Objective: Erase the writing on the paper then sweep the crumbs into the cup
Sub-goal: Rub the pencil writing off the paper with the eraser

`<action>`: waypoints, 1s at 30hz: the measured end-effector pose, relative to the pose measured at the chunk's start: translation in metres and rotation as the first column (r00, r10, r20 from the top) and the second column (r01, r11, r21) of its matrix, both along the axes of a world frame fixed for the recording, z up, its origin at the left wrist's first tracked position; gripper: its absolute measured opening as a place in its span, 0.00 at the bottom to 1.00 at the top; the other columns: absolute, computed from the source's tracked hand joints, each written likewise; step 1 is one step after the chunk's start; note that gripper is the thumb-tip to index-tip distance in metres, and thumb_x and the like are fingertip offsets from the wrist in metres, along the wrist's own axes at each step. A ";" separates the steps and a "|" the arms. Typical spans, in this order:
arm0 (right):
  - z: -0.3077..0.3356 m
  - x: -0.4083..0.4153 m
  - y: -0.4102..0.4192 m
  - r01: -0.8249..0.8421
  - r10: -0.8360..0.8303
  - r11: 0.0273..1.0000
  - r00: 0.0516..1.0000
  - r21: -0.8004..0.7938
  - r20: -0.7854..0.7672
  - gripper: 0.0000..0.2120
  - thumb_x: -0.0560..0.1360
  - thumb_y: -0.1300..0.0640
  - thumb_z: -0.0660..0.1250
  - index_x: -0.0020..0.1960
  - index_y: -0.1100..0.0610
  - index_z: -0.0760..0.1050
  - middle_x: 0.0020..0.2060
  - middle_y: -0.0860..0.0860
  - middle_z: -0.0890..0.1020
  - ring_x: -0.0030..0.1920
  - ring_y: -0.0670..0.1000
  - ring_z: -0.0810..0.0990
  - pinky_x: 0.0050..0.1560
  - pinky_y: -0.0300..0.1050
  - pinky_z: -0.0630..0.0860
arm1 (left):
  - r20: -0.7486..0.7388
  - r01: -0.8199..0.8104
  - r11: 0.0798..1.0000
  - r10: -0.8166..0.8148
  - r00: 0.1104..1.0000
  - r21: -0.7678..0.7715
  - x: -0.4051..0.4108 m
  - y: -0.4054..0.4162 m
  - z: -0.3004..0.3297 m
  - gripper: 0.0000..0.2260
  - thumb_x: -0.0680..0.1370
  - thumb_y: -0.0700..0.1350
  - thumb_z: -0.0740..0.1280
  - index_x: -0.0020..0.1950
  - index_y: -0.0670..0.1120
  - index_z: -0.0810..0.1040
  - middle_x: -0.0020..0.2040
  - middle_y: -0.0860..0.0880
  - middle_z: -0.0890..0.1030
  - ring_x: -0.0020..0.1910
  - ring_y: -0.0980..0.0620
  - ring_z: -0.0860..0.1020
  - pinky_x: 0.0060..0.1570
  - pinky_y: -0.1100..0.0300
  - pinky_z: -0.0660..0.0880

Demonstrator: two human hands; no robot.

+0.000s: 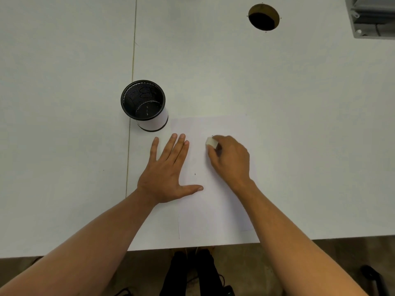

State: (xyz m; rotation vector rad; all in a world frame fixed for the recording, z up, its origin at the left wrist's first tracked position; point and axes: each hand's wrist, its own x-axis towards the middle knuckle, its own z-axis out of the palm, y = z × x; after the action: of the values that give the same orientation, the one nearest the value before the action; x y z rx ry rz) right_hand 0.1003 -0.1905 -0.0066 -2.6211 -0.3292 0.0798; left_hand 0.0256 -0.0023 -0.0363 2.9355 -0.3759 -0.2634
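White paper [215, 201] lies flat on table [299, 103], near front edge. Left hand [165, 171] flat on paper's left edge, fingers straight and spread. Right hand [229, 159] pinches white eraser [211, 142] on upper part of paper – small dark mark beside it, not readable. Black mesh cup [144, 105] upright, just beyond paper's far left corner. No label readable.

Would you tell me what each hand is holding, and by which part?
Right hand pinches the eraser by its near end; left hand holds nothing, flat on the paper.
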 end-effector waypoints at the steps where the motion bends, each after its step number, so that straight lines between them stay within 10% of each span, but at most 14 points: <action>1: 0.000 0.008 0.001 0.035 -0.035 0.999 0.999 0.004 -0.008 0.12 0.79 0.50 0.62 0.55 0.56 0.79 0.44 0.52 0.83 0.41 0.52 0.80 0.41 0.49 0.76 | 0.001 0.000 1.000 0.000 1.000 0.000 0.000 0.000 -0.001 0.52 0.72 0.79 0.50 0.82 0.42 0.48 0.83 0.44 0.47 0.82 0.46 0.44 0.76 0.33 0.46; 23: -0.002 -0.075 0.000 -0.084 0.093 0.987 0.994 0.139 -0.058 0.12 0.75 0.52 0.69 0.56 0.56 0.79 0.45 0.51 0.83 0.41 0.49 0.81 0.41 0.42 0.76 | 0.007 0.016 1.000 -0.016 1.000 -0.004 -0.001 0.001 0.000 0.50 0.73 0.78 0.47 0.82 0.41 0.50 0.83 0.43 0.49 0.82 0.45 0.46 0.76 0.32 0.47; 30: 0.004 -0.049 -0.025 0.255 -0.252 0.954 0.967 0.160 -0.038 0.07 0.75 0.54 0.69 0.51 0.55 0.80 0.37 0.47 0.81 0.36 0.47 0.77 0.40 0.54 0.76 | 0.000 0.005 1.000 -0.005 1.000 0.023 -0.001 -0.001 0.001 0.52 0.72 0.80 0.48 0.82 0.42 0.48 0.83 0.44 0.47 0.82 0.46 0.44 0.76 0.32 0.47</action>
State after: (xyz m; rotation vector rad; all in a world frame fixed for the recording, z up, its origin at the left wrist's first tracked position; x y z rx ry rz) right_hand 0.0509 -0.2158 -0.0030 -2.4745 0.0092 -0.0119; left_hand 0.0250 -0.0028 -0.0349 2.9572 -0.3829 -0.2703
